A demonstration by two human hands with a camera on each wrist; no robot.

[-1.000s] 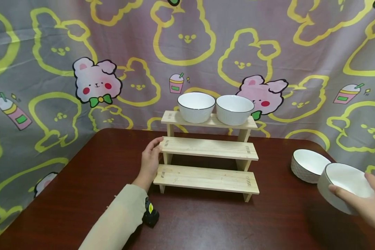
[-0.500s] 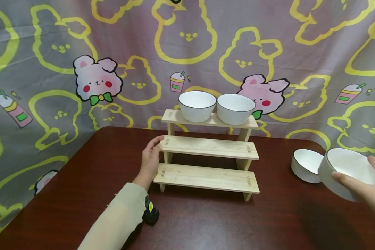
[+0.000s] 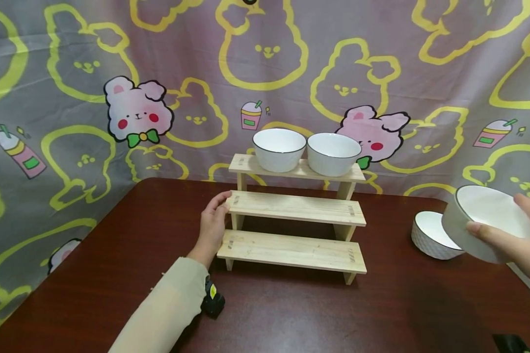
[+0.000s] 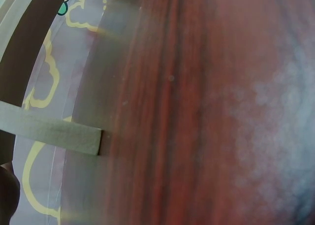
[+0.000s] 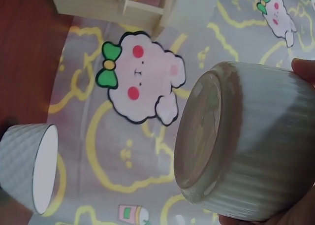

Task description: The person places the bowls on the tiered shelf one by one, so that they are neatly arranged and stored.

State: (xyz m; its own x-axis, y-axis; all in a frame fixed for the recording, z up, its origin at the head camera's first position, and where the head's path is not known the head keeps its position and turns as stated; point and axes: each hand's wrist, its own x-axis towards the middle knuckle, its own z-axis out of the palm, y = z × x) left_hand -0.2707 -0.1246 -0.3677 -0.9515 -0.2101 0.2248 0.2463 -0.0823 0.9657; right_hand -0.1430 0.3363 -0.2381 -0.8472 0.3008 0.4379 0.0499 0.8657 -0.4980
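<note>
Atop rack [image 3: 296,207]: two bowls [image 3: 279,154] | right fingers [image 3: 494,236]: one bowl [image 3: 488,211] (fourth bowl [image 3: 433,239] behind)

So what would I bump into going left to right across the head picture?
Sleeve → left grip → left shelf bowl → right shelf bowl → table bowl → held bowl.

A plain, pale beige-green sleeve [image 3: 161,309], loose and softly creased, covers the left arm down to a wavy-edged cuff behind the bare left grip [image 3: 211,224], with a chunky black wrist device [image 3: 213,306] bearing a small yellow patch [image 3: 213,292] beside it, while the right grip [image 3: 528,248] is bare too.
</note>
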